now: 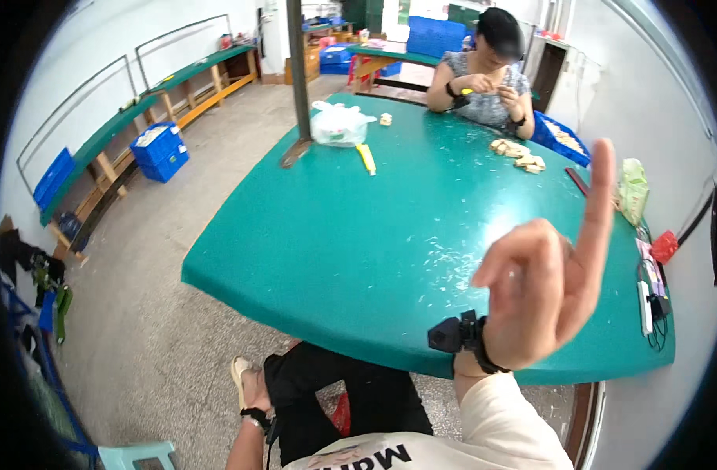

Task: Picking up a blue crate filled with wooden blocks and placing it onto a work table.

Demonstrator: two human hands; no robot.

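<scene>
My right hand (543, 286) is raised above the near right part of the green table (296, 235). One finger points straight up, while the others bend loosely toward the left; nothing shows between them. A black strap with a small black device (456, 333) circles that wrist. Down below the table's near edge, my left hand (255, 388) hangs beside my black-trousered leg, close to a cream-coloured thing that may be a slipper. Its fingers are too small and partly hidden to read. White shavings (445, 262) are scattered over the tabletop beyond my right hand.
Across the table a person (488, 78) handles a small yellow item near pale wooden pieces (519, 155). A plastic bag (339, 125) and yellow tube-like tool (366, 159) lie far left, beside a metal post (298, 70). A power strip (645, 309) sits right; blue crates (159, 153) stand left.
</scene>
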